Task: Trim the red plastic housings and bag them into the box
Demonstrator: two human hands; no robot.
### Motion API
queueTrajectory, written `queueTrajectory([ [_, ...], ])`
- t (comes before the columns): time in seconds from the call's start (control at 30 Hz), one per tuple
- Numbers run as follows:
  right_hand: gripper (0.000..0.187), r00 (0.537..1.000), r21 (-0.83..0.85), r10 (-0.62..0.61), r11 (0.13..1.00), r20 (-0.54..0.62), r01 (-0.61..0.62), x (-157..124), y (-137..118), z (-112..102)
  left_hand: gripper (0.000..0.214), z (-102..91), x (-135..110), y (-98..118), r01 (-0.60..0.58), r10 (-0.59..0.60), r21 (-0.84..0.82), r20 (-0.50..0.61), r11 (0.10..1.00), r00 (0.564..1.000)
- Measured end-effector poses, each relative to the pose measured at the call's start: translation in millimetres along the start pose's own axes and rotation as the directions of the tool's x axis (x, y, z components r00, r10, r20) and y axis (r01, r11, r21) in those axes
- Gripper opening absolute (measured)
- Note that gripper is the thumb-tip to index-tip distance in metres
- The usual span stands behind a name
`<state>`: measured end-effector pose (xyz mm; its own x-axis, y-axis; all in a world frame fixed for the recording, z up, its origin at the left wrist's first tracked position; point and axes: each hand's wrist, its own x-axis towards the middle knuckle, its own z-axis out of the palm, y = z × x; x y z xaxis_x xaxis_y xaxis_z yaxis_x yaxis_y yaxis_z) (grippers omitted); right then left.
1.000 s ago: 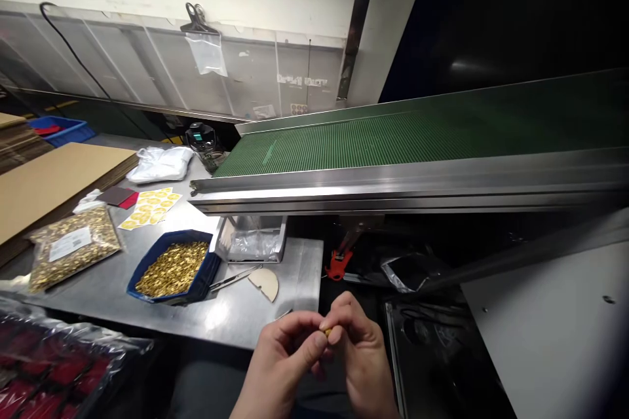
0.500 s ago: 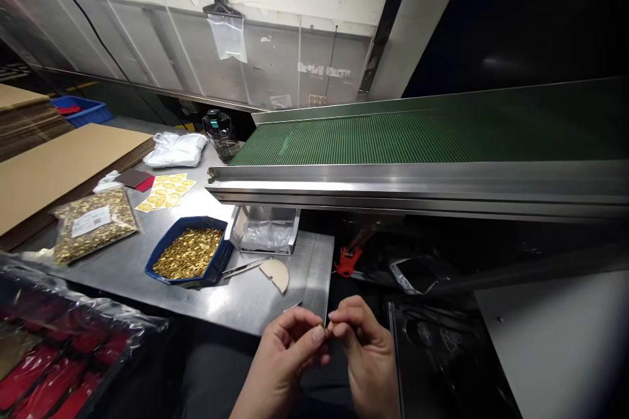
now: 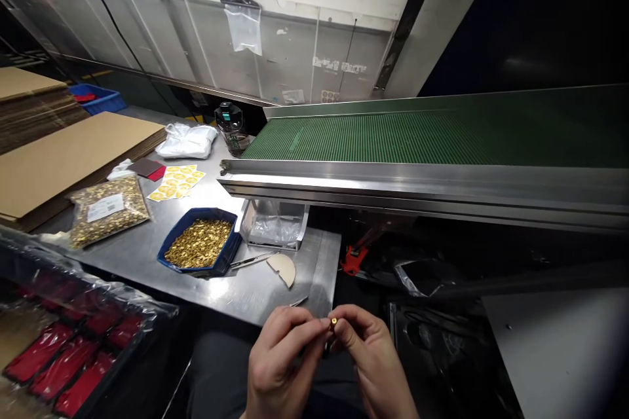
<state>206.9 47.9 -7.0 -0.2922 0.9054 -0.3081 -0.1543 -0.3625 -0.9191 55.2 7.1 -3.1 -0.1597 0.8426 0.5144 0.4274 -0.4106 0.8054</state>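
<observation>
A small gold-coloured metal piece (image 3: 334,321) is pinched between the fingertips of my right hand (image 3: 371,353), with its bright end showing. My left hand (image 3: 285,353) is closed beside it, thumb and fingers pressed together against the same piece; most of it is hidden by the fingers. Both hands meet just off the near edge of the metal table. Up and to the left stands a blue bin (image 3: 164,260) heaped with small gold-coloured metal pieces (image 3: 201,243). Tweezers (image 3: 253,260) and a pale notched half-disc (image 3: 282,270) lie right of the bin.
A green conveyor belt (image 3: 373,137) with a metal rail (image 3: 393,177) crosses beyond my hands. A clear tray (image 3: 275,230) sits under its end. Further left are a bag of metal pieces (image 3: 111,213), sticker sheets (image 3: 177,182), cardboard (image 3: 73,157) and a box of red items (image 3: 69,363).
The view has shifted slightly, moving the table rightward in the picture. My left fingers have closed in and turned over, and the gold-coloured piece now shows its bright end.
</observation>
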Motion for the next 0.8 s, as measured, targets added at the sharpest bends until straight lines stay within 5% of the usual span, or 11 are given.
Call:
queueTrajectory([
  [0.27, 0.027, 0.989, -0.106, 0.002, 0.994, 0.148, 0.014, 0, -10, -3, 0.035, -1.8, -2, 0, -0.153, 0.158, 0.079, -0.05, 0.985, 0.986],
  [0.4, 0.026, 0.97, -0.087, 0.055, 0.996, 0.236, -0.035, 1, -18, -8, 0.035, -9.2, 0, -5, -0.287, 0.284, 0.117, 0.045, 0.951, 0.958],
  [0.8, 0.034, 0.962, -0.136, 0.193, 0.976, 0.193, -0.168, -1, 1, -21, 0.029, -21.3, 7, -12, -0.289, 0.265, 0.06, 0.258, 0.956, 0.929],
])
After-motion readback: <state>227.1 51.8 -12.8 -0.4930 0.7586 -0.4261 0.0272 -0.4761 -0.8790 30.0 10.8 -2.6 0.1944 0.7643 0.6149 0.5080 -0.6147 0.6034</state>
